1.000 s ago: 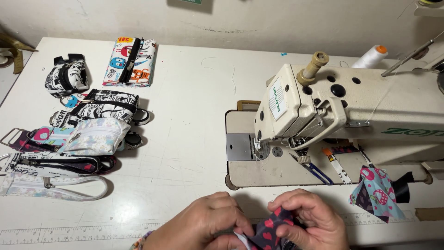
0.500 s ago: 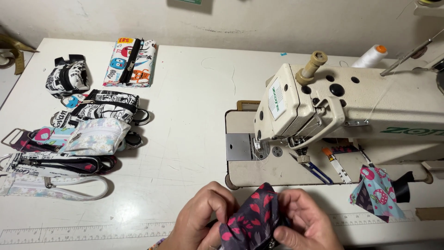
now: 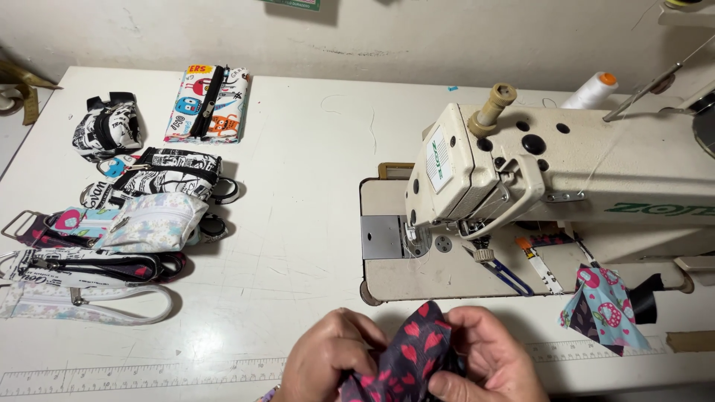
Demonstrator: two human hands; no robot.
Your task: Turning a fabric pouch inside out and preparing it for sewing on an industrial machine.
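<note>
At the table's near edge, my left hand (image 3: 328, 361) and my right hand (image 3: 488, 357) both grip a small dark fabric piece with red hearts (image 3: 413, 357). The piece stands up between my fingers, its top fold pointing away from me. Both hands sit just in front of the cream sewing machine (image 3: 551, 164) and its bed plate (image 3: 417, 260). The lower part of the fabric is hidden by my fingers and the frame edge.
Several finished pouches and straps (image 3: 126, 223) lie in a pile at the left, and a colourful zip pouch (image 3: 208, 104) lies farther back. A turquoise patterned fabric scrap (image 3: 607, 305) lies at the right. A white thread cone (image 3: 592, 89) stands behind the machine. A ruler strip (image 3: 149, 372) runs along the near edge.
The heart fabric has come up from under my fingers and now stands unfolded higher between both hands, which have spread slightly apart.
</note>
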